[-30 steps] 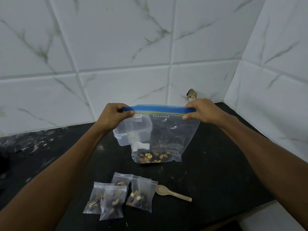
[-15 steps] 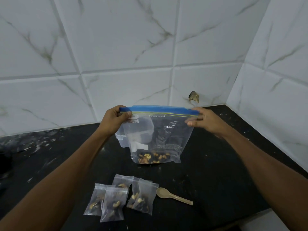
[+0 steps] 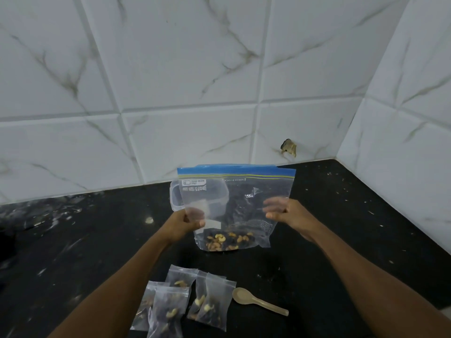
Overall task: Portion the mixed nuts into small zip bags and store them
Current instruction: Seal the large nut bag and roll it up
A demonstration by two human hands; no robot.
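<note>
A large clear zip bag [image 3: 244, 191] with a blue seal strip stands upright over the black counter [image 3: 353, 240]. A small heap of mixed nuts [image 3: 227, 240] lies in its bottom. My left hand [image 3: 185, 224] grips the bag's left side at mid-height, thumb in front and fingers behind the plastic. My right hand [image 3: 290, 213] holds the right side, its blurred fingers showing through the plastic. Several small filled zip bags [image 3: 210, 303] lie overlapping on the counter in front of me.
A beige spoon [image 3: 258, 302] lies to the right of the small bags. A clear plastic container [image 3: 174, 196] stands behind the large bag, partly hidden by it. White tiled walls meet in a corner at the back right, and the counter's front edge is at the lower right.
Both hands have left the blue seal strip at the top and dropped to the bag's sides at mid-height. The bag has sunk a little towards the counter.
</note>
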